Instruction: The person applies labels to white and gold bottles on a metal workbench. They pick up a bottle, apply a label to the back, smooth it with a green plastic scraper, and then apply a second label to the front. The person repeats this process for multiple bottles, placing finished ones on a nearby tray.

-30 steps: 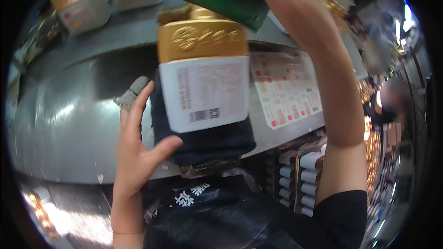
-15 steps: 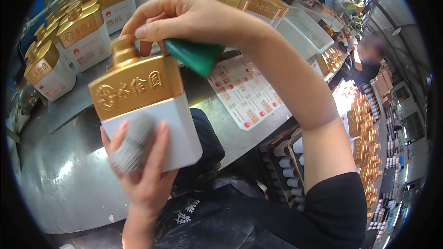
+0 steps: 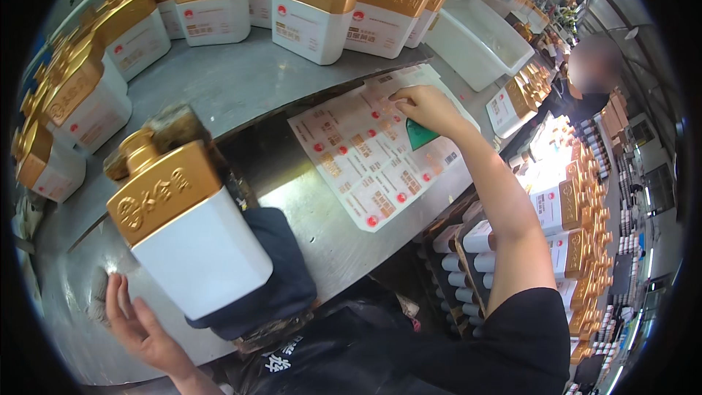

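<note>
Picking, it seems, at the white paper label sheet (image 3: 346,152) right of the gold-shouldered white rectangular bottle (image 3: 201,249), the right hand (image 3: 433,111) grips a flat green piece (image 3: 420,135), the left hand (image 3: 151,334) hangs loosely spread left of that bottle, and a clean peel looks needed next

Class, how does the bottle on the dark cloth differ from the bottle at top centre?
The near bottle lies on dark cloth; the top-centre bottle stands upright. The near bottle's white face is blank; the top-centre bottle's bears a red dot and printing. Both are gold above, white below.
</note>
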Motion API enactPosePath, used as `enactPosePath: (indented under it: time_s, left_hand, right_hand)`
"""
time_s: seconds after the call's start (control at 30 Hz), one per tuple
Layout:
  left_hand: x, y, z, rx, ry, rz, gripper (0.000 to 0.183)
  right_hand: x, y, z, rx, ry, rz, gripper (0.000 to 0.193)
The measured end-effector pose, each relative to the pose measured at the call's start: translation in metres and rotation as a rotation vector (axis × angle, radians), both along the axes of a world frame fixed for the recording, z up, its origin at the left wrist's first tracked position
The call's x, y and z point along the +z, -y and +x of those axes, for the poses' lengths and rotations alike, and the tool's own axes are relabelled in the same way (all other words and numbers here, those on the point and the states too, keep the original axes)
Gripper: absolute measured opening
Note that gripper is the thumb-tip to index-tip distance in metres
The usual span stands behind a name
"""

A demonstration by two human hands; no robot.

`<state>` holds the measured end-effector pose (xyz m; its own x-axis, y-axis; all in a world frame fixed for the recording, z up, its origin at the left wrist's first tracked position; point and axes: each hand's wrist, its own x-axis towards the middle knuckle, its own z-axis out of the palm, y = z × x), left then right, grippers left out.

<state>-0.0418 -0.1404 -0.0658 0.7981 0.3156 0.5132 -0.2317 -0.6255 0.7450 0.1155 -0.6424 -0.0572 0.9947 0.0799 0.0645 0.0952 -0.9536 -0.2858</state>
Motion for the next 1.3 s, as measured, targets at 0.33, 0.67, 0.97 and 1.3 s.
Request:
enactPosePath:
  time_s: [0.33, 0.67, 0.97, 1.3]
  left_hand:
    - [-0.002, 0.002, 0.019, 0.194, -0.075, -0.034, 0.032]
    - [0.000, 0.002, 0.014, 0.157, -0.048, -0.027, 0.029]
    - [0.035, 0.037, 0.008, -0.405, 0.108, 0.443, 0.031]
    - [0.018, 0.056, 0.014, -0.396, -0.171, 0.111, 0.119]
  right_hand:
    - [-0.064, 0.047, 0.087, 0.292, 0.150, -0.246, 0.038]
    - [-0.058, 0.008, 0.107, 0.003, -0.025, 0.006, 0.025]
    - [0.031, -0.099, -0.037, 0.008, 0.273, -0.584, 0.008]
    - [0.116, -0.242, -0.102, 0.253, -0.471, 1.121, 0.019]
